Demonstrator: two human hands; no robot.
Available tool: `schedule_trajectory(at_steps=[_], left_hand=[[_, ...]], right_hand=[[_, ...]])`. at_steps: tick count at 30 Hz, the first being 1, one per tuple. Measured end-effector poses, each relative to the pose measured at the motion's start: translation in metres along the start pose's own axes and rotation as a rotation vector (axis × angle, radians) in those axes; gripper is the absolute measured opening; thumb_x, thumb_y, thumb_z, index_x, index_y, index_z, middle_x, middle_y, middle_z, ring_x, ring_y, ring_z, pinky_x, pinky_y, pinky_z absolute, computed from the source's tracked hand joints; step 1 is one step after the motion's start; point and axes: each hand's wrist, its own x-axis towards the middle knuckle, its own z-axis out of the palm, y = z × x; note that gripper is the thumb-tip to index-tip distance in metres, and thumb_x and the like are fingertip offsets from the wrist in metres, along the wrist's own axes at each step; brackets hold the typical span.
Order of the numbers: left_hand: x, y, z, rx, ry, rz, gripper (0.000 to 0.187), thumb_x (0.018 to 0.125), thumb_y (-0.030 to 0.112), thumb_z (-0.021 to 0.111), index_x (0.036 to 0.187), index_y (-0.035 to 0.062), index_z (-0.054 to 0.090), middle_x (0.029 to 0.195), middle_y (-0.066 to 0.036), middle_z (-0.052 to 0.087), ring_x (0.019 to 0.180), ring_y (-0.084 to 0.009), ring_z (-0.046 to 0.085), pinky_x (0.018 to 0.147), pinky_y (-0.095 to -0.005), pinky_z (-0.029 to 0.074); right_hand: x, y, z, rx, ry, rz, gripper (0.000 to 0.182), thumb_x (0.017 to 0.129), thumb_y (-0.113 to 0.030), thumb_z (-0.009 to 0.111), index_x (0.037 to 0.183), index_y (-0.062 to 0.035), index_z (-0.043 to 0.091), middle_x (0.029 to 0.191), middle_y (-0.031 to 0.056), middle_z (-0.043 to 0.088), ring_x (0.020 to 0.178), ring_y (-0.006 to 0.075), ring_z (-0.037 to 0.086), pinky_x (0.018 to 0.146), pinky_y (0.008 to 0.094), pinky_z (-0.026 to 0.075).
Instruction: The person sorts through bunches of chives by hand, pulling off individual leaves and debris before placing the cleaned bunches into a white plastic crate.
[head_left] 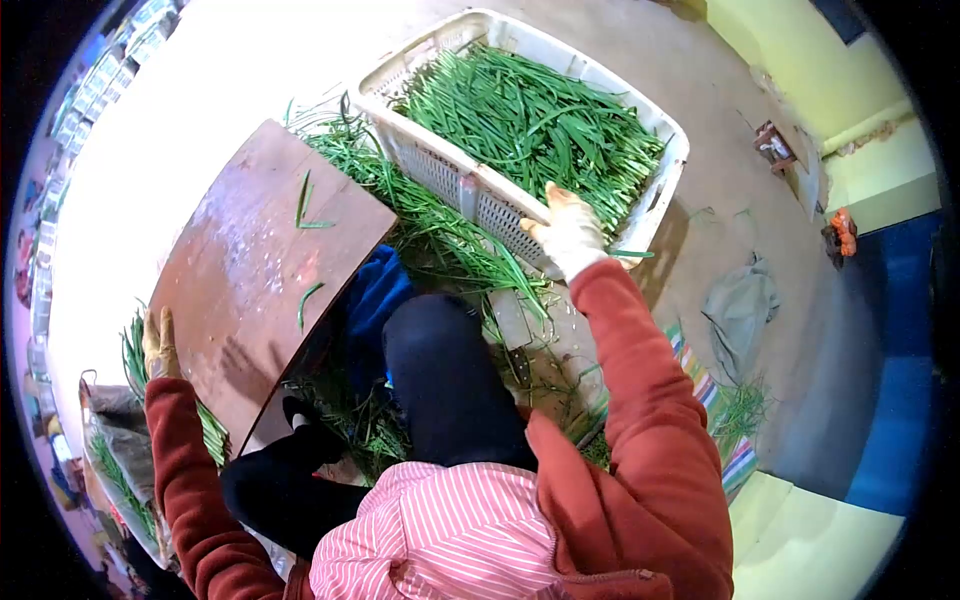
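Observation:
My left hand (160, 343), in a pale work glove, lies at the left edge of a brown wooden board (240, 270), fingers stretched out. Beside it, long green stalks like garlic chives (212, 432) show at the board's edge. My right hand (572, 232), gloved too, is at the near rim of a white plastic crate (470, 185), thumb outside and fingers inside, straddling the rim. Cut chives (530, 120) fill the crate, their pale ends towards the right. A few loose blades lie on the board.
More loose chives (430, 225) lie on the floor between board and crate. A grey cloth (742, 310) and a striped mat (740, 455) are on the right. A bag (118, 440) with greens stands at the left. Some orange items (843, 232) are by the far wall.

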Motion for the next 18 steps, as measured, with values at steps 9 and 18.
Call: schedule_trajectory(at_steps=[9, 18], left_hand=[[-0.045, 0.183, 0.132, -0.304, -0.306, 0.225, 0.045, 0.088, 0.028, 0.058, 0.126, 0.0047, 0.050, 0.126, -0.012, 0.051, 0.116, -0.0188, 0.047, 0.099, -0.0304, 0.036], [-0.079, 0.285, 0.234, -0.007, -0.487, 0.813, 0.041, 0.085, 0.030, 0.058, 0.118, 0.0066, 0.055, 0.119, -0.015, 0.055, 0.113, -0.0275, 0.051, 0.098, -0.0351, 0.037]], right_hand=[[0.043, 0.016, 0.037, 0.039, -0.413, 0.151, 0.030, 0.080, -0.025, 0.060, 0.107, -0.0130, 0.060, 0.097, 0.0140, 0.065, 0.091, 0.0309, 0.062, 0.082, 0.0395, 0.048], [0.036, 0.018, 0.046, 0.028, -0.349, 0.207, 0.022, 0.081, -0.021, 0.053, 0.098, -0.0110, 0.062, 0.094, 0.0175, 0.064, 0.090, 0.0360, 0.061, 0.081, 0.0419, 0.048]])
